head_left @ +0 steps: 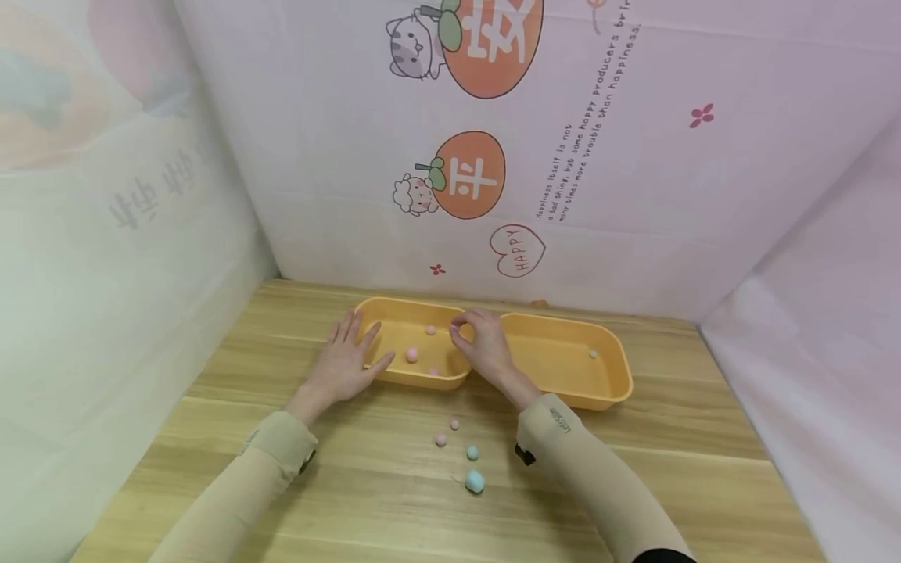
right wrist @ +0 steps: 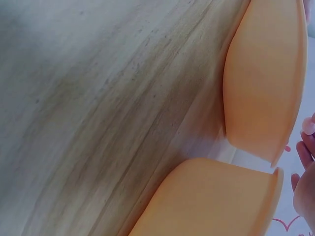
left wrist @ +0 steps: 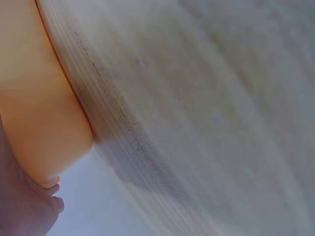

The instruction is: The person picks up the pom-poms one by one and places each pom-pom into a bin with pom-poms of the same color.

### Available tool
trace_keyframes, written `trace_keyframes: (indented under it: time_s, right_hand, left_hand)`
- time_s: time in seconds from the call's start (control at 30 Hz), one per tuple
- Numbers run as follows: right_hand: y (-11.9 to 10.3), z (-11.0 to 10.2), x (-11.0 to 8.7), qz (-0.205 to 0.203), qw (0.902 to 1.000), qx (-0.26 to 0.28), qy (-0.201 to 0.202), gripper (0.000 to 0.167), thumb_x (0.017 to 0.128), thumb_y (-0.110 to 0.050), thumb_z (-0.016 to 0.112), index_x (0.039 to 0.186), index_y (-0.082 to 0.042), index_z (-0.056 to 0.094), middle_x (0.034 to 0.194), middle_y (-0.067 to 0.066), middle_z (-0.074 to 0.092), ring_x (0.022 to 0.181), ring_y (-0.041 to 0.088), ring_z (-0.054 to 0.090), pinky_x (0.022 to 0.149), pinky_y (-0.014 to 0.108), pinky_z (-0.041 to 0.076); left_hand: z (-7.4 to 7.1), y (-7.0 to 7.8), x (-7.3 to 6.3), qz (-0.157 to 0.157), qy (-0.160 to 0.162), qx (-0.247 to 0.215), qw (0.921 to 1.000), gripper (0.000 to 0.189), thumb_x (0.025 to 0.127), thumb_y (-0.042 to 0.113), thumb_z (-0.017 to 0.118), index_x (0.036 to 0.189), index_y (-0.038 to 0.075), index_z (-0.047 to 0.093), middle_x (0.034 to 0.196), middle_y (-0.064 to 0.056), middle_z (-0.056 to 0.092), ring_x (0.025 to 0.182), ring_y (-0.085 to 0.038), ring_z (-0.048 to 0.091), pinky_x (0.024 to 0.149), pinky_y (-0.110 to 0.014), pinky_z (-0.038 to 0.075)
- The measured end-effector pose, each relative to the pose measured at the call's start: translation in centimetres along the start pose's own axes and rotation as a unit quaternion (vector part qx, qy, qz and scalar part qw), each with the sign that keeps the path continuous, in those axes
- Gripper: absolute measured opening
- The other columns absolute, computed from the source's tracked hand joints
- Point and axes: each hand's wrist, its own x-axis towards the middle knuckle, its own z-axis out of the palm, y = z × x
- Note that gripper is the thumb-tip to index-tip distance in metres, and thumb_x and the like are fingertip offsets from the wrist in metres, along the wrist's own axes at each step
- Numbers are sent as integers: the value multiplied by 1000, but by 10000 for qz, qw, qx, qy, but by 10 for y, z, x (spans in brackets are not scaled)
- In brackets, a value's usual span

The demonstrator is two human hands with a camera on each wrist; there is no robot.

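Observation:
My left hand [head_left: 343,366] rests with spread fingers on the left end of a yellow tray [head_left: 415,380]. Inside that tray lie pink pom-pom-like balls [head_left: 411,355] of differing sizes. Over the tray's right end, my right hand [head_left: 487,349] pinches a small pink ball [right wrist: 308,126] between thumb and finger, seen at the edge of the right wrist view. A second yellow tray [head_left: 549,366] stands to the right, holding one small pale green ball [head_left: 593,354]. In the left wrist view, part of my left hand [left wrist: 24,206] shows against the tray's outer wall.
In front of the trays, on the wooden table [head_left: 352,485], lie two small pink balls [head_left: 441,439], a small blue ball [head_left: 472,453] and a larger blue one [head_left: 475,481]. A printed white cloth [head_left: 317,195] hangs behind the trays, with pale cloth at both sides.

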Motion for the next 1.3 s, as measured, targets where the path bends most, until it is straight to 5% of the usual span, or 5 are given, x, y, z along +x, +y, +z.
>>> trace_keyframes:
  time_s: [0.57, 1.0, 1.3]
  right_hand:
    - [-5, -5, -4, 645, 9973, -197, -288, 18, 95, -6, 82, 110, 4, 79, 111, 20, 82, 114, 43, 74, 116, 61, 52]
    - [-26, -25, -28, 467, 9977, 260, -416, 25, 93, -5, 84, 115, 4, 78, 118, 20, 78, 117, 41, 71, 111, 62, 54]
    - [-37, -40, -61, 459, 9966, 283, -627, 34, 93, -6, 86, 125, -1, 76, 128, 16, 77, 122, 36, 69, 104, 54, 59]
  left_hand:
    - [6, 2, 2, 54, 17, -4, 10000, 84, 112, 65, 41, 173, 8, 34, 183, -29, 5, 173, -48, 1, 141, -64, 5]
    - [0, -3, 0, 77, 263, -12, 9996, 91, 111, 64, 43, 170, -4, 33, 181, -33, 11, 172, -50, 6, 141, -65, 8]
    - [2, -2, 1, 75, 187, 37, 9998, 93, 111, 67, 42, 171, -3, 30, 182, -31, 9, 172, -49, 5, 141, -65, 8]
